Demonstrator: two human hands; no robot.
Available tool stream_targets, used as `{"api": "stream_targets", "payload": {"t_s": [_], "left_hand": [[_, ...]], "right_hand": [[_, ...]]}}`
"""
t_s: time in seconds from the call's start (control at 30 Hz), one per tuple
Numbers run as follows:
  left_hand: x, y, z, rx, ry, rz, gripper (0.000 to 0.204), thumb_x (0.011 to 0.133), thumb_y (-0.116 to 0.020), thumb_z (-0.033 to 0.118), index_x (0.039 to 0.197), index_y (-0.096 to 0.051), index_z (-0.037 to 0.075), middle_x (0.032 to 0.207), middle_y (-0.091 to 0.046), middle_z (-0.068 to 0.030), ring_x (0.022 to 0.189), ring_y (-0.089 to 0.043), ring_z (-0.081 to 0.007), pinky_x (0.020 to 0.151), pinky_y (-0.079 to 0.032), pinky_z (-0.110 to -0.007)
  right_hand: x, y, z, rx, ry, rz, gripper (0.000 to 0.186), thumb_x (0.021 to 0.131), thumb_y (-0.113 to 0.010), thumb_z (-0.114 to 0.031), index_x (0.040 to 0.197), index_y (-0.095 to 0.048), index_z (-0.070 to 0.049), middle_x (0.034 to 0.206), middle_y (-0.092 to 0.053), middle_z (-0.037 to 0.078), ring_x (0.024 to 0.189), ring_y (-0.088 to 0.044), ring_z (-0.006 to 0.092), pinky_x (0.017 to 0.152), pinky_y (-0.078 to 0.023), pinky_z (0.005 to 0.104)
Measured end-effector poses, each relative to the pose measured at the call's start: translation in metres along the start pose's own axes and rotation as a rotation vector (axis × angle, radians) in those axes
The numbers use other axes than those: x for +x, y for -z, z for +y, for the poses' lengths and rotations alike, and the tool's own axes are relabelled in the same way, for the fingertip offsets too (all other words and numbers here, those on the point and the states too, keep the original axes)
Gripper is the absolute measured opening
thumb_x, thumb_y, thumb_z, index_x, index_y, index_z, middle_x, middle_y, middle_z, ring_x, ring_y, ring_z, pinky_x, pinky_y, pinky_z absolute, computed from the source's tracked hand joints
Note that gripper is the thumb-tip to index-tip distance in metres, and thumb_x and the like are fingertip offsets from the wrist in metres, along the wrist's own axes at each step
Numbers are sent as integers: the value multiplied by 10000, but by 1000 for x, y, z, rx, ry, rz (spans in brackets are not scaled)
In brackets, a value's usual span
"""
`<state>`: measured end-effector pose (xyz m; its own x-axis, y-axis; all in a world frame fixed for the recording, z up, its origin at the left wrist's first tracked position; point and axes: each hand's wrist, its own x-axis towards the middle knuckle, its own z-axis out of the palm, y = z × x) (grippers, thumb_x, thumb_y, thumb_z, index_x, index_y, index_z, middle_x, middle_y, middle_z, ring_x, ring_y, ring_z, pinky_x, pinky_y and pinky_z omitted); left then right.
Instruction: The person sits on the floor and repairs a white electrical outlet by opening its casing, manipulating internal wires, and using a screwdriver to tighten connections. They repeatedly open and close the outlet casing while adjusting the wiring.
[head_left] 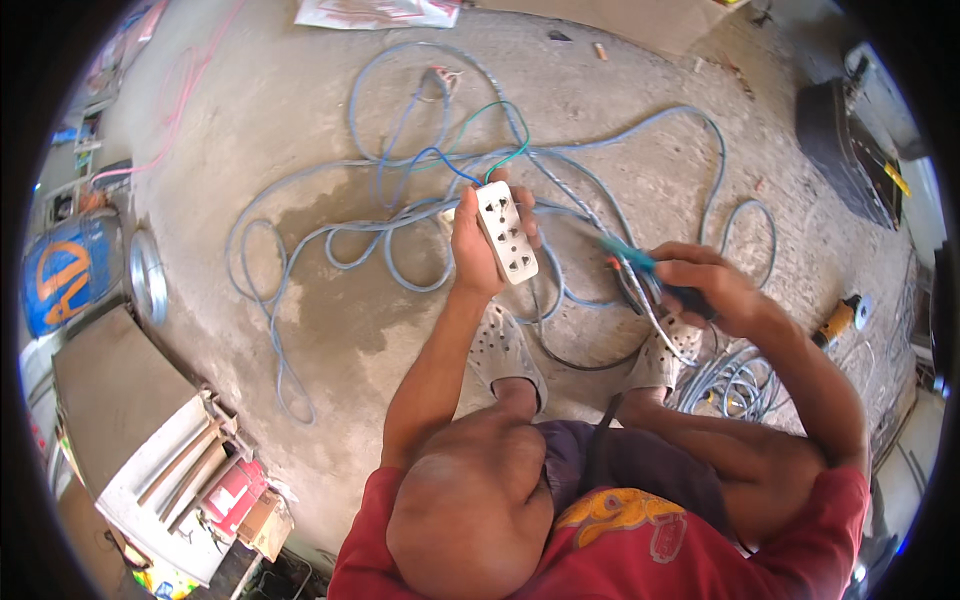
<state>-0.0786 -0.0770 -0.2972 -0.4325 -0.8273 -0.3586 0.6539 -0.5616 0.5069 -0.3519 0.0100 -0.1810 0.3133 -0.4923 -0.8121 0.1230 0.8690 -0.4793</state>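
My left hand (476,248) is wrapped round a white power strip (508,232), its three-outlet face turned up. A blue wire (432,153) and a green wire (522,135) come out of its far end. My right hand (715,283) is closed round a screwdriver (628,254) with a teal and dark handle. Motion blurs this tool, and its thin shaft shows only as a faint streak toward the strip, apart from it. A long grey-blue cable (610,143) lies in loose loops on the floor under and beyond both hands.
A coiled cable (735,385) and a yellow angle grinder (840,322) lie at the right. Farther off stands a black bin (845,140). On the left are a blue drum (75,280), a wire coil (148,277) and a cabinet (125,385). My feet stand close below my hands.
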Motion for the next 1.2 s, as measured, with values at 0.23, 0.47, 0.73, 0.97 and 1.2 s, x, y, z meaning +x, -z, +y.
{"api": "stream_targets", "payload": {"t_s": [0.23,0.47,0.73,0.97,1.2], "left_hand": [[-8,-14,30,-165,28,-128,501,1008,-327,519,1217,-523,108,962,-577,-83,675,-547,-167,560,-487,-336],[-12,-19,29,-183,-38,-187,495,1022,-313,486,1246,-513,92,1125,-611,-133,813,-618,-199,667,-546,-384],[-5,-53,9,180,-47,-105,520,971,-505,498,1279,-474,80,1290,-566,-140,1155,-561,-236,951,-491,-394],[-7,-65,7,218,17,-236,640,981,-561,320,1484,-276,44,1479,-400,-176,1342,-441,-299,1085,-404,-430],[-10,-54,11,528,25,-270,720,910,-672,255,1478,-295,23,1424,-475,-161,1257,-528,-290,1039,-460,-410]], "right_hand": [[38,78,40,-849,398,562,403,887,-592,-175,1269,-558,-50,903,-668,172,823,-651,311,733,-490,398],[65,122,85,-1089,471,590,434,819,-648,-91,1244,-564,-64,1096,-631,208,979,-637,386,853,-496,444],[60,-52,15,-840,805,283,575,796,-769,-350,1166,-582,48,1110,-605,234,950,-653,334,763,-516,432],[56,-63,-6,-682,476,304,506,828,-755,-425,960,-664,55,780,-676,127,734,-641,186,657,-494,349],[52,-53,-6,-621,355,221,544,806,-739,-449,986,-681,61,783,-682,168,718,-649,217,658,-490,386]]}}
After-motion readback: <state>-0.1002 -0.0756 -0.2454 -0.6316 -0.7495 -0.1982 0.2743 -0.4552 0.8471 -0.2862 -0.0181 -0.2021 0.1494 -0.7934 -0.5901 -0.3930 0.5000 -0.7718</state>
